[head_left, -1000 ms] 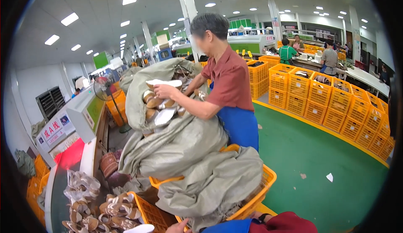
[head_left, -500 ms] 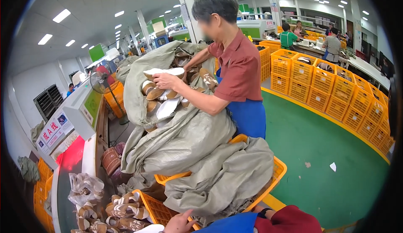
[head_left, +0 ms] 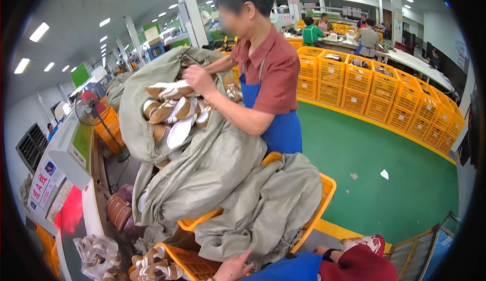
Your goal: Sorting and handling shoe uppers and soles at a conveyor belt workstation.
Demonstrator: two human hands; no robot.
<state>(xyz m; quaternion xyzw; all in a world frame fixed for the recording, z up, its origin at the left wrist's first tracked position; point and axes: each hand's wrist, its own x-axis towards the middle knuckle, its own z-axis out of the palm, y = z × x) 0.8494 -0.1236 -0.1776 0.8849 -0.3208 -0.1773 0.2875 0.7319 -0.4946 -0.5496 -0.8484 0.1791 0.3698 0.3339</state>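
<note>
My left hand [head_left: 234, 268] is open at the lower edge, fingers spread. It is beside the rim of a yellow crate [head_left: 178, 258] and the grey-green woven sack [head_left: 268, 205] draped over the crates. My right hand [head_left: 321, 250] shows only in part past my blue apron, by a dark wristband; its fingers are hidden. Beyond the draped sack, a co-worker in a maroon shirt and blue apron leans over a large open sack [head_left: 212, 180] full of brown-and-white shoes [head_left: 179, 129]. One of the co-worker's hands is raised just above these shoes.
More shoes [head_left: 154, 266] and a clear plastic bag of shoes [head_left: 98, 255] lie at the lower left, by a conveyor line [head_left: 93, 205]. Stacked yellow crates [head_left: 382, 89] line the green floor [head_left: 374, 144] on the right. A metal-framed cart [head_left: 420, 250] stands at the lower right.
The view has swung right, bringing the cart into sight. The co-worker's hand has lifted off the white-soled shoe it was on. My left hand stays near the crate rim.
</note>
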